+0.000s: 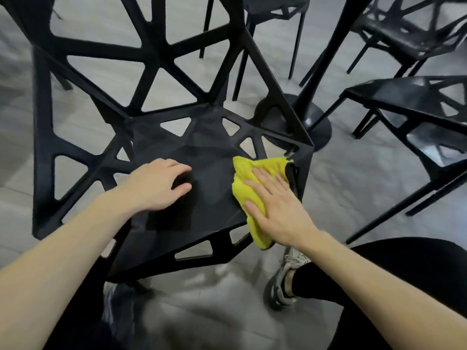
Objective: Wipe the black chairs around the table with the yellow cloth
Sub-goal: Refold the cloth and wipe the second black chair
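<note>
Straight, spread fingers of the right hand [274, 210] press the yellow cloth [249, 188] flat on the near chair [209, 173] seat's right edge. Unwiped seat lies leftward, where the left hand [156, 185], fingers loosely curled, seemingly braces it.

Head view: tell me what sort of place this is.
Probably a café or canteen seating area. Several matching black chairs, like the near chair and one to the right, stand around a round pedestal table base on a grey tiled floor.
</note>
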The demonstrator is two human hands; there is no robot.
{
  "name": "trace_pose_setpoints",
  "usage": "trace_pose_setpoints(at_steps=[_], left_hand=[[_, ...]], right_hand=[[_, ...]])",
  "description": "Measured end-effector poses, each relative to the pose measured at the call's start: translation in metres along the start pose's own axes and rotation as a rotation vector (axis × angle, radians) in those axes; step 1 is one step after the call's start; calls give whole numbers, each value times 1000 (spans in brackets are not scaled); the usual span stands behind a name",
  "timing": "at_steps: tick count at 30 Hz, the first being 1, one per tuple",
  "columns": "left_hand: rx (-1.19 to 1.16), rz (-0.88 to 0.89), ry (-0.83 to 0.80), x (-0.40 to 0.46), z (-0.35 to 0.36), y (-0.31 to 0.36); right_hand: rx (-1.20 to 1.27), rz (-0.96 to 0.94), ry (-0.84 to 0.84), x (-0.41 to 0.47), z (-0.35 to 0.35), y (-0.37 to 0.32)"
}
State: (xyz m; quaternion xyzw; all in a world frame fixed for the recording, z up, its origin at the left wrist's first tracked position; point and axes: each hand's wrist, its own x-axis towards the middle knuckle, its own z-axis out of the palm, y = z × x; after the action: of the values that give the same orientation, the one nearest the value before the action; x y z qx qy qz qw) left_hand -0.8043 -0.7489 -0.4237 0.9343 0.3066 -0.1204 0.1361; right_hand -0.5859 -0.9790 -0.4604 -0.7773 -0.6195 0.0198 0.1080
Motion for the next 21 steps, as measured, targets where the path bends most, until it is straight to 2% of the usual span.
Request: trace_pose_setpoints(at_steps=[3,9,11,15,18,21], left_hand=[[25,0,-26,7,5,-1],[24,-13,-49,10,1,-3],[14,-18,-35,12,1,-3],[-38,-4,-47,12,-1,-10],[-62,7,-72,7,-1,-12],[-49,12,-67,2,-1,-9]], right_hand=[[-26,-16,27,1,2,3],[-101,36,-118,173,43,-26],[-102,85,-133,197,51,-36],[-39,-53,-114,121,34,-28],[-20,-172,-178,57,14,-19],[-90,-215,-151,98,20,-2]])
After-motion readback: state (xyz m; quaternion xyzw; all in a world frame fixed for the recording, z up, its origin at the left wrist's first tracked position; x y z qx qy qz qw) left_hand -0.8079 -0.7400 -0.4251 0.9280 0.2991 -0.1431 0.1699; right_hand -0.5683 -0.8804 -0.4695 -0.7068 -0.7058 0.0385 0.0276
